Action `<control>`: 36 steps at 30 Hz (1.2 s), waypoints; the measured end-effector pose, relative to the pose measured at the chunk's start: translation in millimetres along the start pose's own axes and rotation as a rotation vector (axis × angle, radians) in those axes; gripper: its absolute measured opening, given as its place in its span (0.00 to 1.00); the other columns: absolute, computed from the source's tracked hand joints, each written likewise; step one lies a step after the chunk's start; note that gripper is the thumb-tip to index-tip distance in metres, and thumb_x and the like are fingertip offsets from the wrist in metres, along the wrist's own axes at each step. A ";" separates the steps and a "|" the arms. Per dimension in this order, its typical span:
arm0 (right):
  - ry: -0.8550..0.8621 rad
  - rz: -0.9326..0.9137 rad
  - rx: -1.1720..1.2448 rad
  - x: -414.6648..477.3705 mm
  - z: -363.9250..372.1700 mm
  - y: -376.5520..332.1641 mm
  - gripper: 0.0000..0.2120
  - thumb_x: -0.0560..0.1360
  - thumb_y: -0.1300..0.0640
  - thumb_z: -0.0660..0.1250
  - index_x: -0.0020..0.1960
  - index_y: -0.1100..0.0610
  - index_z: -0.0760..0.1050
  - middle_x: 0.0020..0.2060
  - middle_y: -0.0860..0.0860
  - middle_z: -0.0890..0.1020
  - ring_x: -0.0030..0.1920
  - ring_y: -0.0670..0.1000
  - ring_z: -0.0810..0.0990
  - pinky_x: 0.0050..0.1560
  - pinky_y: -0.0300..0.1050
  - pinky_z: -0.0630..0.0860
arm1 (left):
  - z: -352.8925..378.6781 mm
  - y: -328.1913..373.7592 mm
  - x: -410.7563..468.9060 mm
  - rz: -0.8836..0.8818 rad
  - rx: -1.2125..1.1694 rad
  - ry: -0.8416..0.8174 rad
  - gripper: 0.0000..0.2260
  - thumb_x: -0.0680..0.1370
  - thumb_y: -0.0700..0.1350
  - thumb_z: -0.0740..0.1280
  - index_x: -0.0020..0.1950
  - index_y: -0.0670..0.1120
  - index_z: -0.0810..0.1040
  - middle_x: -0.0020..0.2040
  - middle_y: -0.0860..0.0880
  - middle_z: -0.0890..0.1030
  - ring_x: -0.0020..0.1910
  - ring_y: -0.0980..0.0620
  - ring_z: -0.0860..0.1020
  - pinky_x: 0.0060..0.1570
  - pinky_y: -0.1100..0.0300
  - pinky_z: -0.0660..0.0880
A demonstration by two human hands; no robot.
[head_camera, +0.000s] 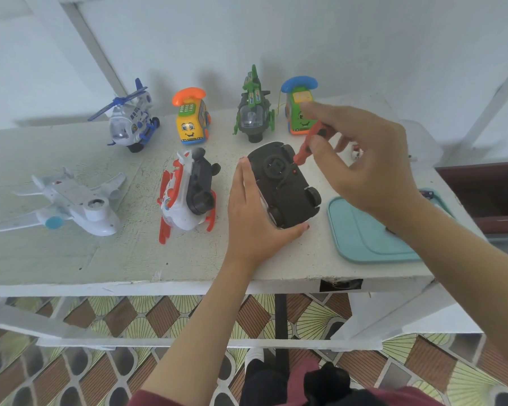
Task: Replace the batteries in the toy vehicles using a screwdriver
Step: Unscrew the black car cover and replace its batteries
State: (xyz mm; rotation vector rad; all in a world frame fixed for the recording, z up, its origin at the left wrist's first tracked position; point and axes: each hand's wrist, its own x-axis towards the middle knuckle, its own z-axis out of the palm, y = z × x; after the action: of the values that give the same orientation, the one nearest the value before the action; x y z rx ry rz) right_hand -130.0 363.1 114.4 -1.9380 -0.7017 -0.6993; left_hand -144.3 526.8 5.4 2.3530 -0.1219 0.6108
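Near-left tabletop strip bare, far row blocked from blue helicopter to green phone car, white plane and red helicopter obstructing mid-left, left hand, right hand and screwdriver crowding black car at centre, teal tray filling near right.

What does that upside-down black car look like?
The toy car lies upside down on the table, its black plastic underside facing up. A round piece sits in the middle, with a tiny red dot and black wheels at the near end; white body peeks out below. The left hand holds its side and near end. The red screwdriver in the right hand points at its far corner.
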 end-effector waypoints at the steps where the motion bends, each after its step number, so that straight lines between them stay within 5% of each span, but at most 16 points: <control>1: -0.008 -0.015 -0.030 -0.7 -0.4 0.3 0.16 0.75 0.59 0.66 0.63 0.56 0.78 0.41 0.48 0.84 0.44 0.50 0.79 0.39 0.42 0.73 | -0.2 0.1 0.1 0.001 0.001 0.001 0.58 0.63 0.66 0.71 0.79 0.40 0.44 0.79 0.44 0.51 0.78 0.52 0.48 0.73 0.67 0.44; 7: 0.054 -0.072 -0.117 1.3 -0.8 3.4 0.15 0.76 0.59 0.67 0.63 0.56 0.78 0.38 0.45 0.84 0.43 0.44 0.72 0.48 0.31 0.64 | -1.9 2.0 -0.1 -0.003 -0.007 -0.002 0.57 0.63 0.67 0.70 0.79 0.40 0.44 0.79 0.43 0.52 0.78 0.52 0.48 0.73 0.68 0.43; 11: -0.009 -0.078 -0.106 -2.8 -0.3 3.6 0.19 0.77 0.62 0.62 0.67 0.61 0.73 0.38 0.46 0.84 0.49 0.47 0.78 0.54 0.31 0.66 | -1.4 2.0 -0.2 0.001 -0.004 0.010 0.57 0.63 0.67 0.70 0.78 0.39 0.45 0.78 0.42 0.53 0.78 0.51 0.49 0.74 0.66 0.44; 16: 0.042 -0.065 -0.069 -2.1 -2.3 2.6 0.17 0.76 0.56 0.67 0.65 0.55 0.77 0.38 0.44 0.84 0.45 0.39 0.71 0.50 0.34 0.64 | -2.4 2.3 -0.3 0.001 -0.004 0.009 0.57 0.63 0.67 0.70 0.78 0.38 0.46 0.78 0.42 0.53 0.77 0.52 0.48 0.73 0.69 0.43; 21: -0.017 -0.058 -0.077 -5.3 -2.3 3.5 0.20 0.76 0.66 0.63 0.67 0.62 0.72 0.40 0.48 0.84 0.48 0.39 0.73 0.55 0.27 0.63 | -3.0 2.8 -0.5 -0.003 -0.011 0.008 0.58 0.63 0.67 0.70 0.79 0.40 0.44 0.79 0.44 0.51 0.75 0.60 0.44 0.71 0.70 0.41; 24: -0.033 -0.079 -0.067 -5.7 -1.8 2.0 0.19 0.77 0.62 0.65 0.67 0.61 0.73 0.42 0.49 0.83 0.49 0.44 0.75 0.59 0.33 0.65 | -3.7 3.7 -0.1 -0.002 -0.011 0.000 0.57 0.63 0.67 0.70 0.79 0.40 0.44 0.79 0.44 0.51 0.76 0.60 0.44 0.72 0.70 0.41; 27: -0.012 -0.079 -0.083 -4.2 -2.1 2.2 0.16 0.77 0.58 0.67 0.64 0.57 0.76 0.41 0.46 0.84 0.46 0.52 0.78 0.55 0.42 0.70 | -4.2 4.8 -0.1 -0.003 -0.010 -0.001 0.58 0.63 0.67 0.70 0.79 0.39 0.45 0.79 0.43 0.51 0.76 0.60 0.44 0.72 0.70 0.41; 32: 0.022 0.044 -0.012 -6.9 -6.5 5.4 0.13 0.77 0.62 0.63 0.62 0.59 0.74 0.39 0.42 0.84 0.45 0.48 0.80 0.51 0.47 0.75 | -6.1 8.0 -2.6 -0.009 0.004 0.007 0.58 0.62 0.67 0.71 0.78 0.40 0.44 0.78 0.42 0.52 0.76 0.58 0.46 0.71 0.71 0.39; 36: 0.142 0.200 0.161 -11.1 -11.4 7.6 0.05 0.78 0.62 0.63 0.54 0.58 0.72 0.34 0.33 0.81 0.38 0.39 0.78 0.42 0.39 0.74 | -6.9 9.7 -3.8 -0.019 -0.003 -0.010 0.62 0.59 0.67 0.76 0.78 0.40 0.44 0.78 0.41 0.52 0.76 0.53 0.48 0.69 0.73 0.36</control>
State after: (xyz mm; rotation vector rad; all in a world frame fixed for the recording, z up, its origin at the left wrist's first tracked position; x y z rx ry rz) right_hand -134.2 347.8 106.8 -1.7630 -0.4548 -0.6290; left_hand -152.9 523.6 14.0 2.3523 -0.1051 0.5898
